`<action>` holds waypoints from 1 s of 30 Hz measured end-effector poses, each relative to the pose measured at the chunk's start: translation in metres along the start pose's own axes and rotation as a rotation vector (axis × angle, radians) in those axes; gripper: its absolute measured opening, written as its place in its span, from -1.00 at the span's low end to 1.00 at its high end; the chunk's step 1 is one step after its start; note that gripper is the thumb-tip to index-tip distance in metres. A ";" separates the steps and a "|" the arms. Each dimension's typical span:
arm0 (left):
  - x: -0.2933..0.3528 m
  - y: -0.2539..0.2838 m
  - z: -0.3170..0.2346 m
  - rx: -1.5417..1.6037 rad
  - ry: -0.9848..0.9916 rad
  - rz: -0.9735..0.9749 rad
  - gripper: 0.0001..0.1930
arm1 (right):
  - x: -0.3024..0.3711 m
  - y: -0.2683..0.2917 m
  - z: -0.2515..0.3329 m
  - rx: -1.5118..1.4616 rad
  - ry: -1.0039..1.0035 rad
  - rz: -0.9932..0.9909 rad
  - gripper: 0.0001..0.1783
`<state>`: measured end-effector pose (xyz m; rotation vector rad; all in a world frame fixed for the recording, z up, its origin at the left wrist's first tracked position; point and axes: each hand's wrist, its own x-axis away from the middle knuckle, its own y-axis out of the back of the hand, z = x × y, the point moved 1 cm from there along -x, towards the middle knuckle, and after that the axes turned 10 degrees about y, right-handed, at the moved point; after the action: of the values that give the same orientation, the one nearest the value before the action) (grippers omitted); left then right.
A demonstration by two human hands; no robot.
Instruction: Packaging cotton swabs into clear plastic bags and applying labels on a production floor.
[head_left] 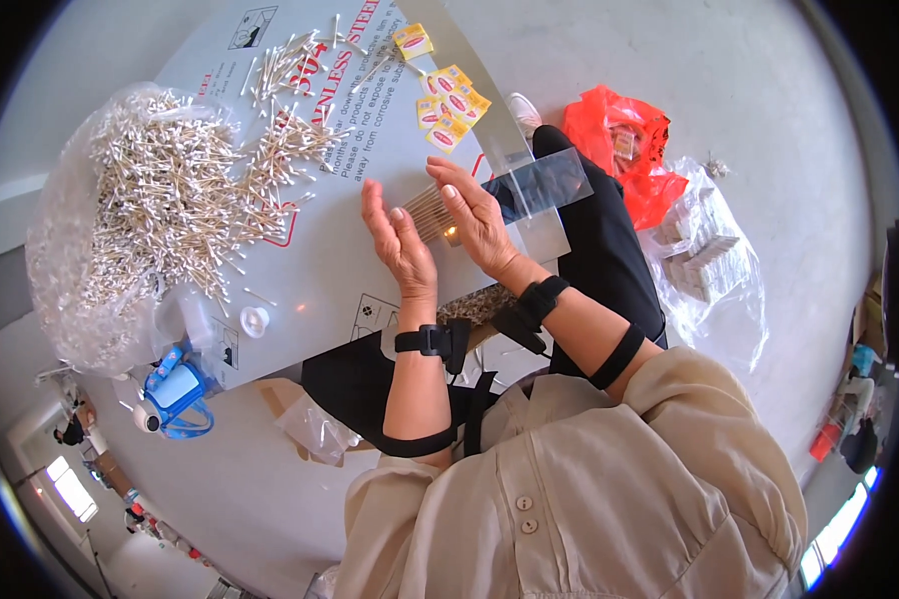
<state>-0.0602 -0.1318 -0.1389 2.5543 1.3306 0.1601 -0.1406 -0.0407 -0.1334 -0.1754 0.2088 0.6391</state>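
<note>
A flat row of cotton swabs lies between my two hands at the table's near edge, sticks side by side. My left hand is open, fingers stretched, its palm turned toward one end of the row. My right hand is at the other end, fingers straight and partly over the swabs; its palm is hidden. A clear plastic sleeve extends right from behind the right hand, past the table edge. Whether the swabs are inside it I cannot tell. Small yellow-and-white labels lie beyond my right hand.
A large clear bag spills a heap of loose swabs across the left of the metal-look table. A white round lid and a blue bottle are nearer. Red and clear bags lie on the floor, right.
</note>
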 end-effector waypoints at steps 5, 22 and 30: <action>0.014 -0.006 -0.005 0.002 0.008 0.049 -0.47 | 0.015 0.005 0.001 -0.062 -0.035 -0.052 -0.63; 0.018 -0.004 -0.004 0.052 0.008 0.025 -0.48 | 0.006 0.018 -0.002 -0.100 -0.140 0.068 -0.55; 0.016 -0.005 -0.005 0.092 0.029 0.021 -0.52 | 0.020 0.008 0.006 0.015 -0.069 -0.090 -0.64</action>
<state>-0.0554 -0.1151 -0.1356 2.6525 1.3516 0.1443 -0.1286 -0.0215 -0.1335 -0.1471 0.1390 0.5530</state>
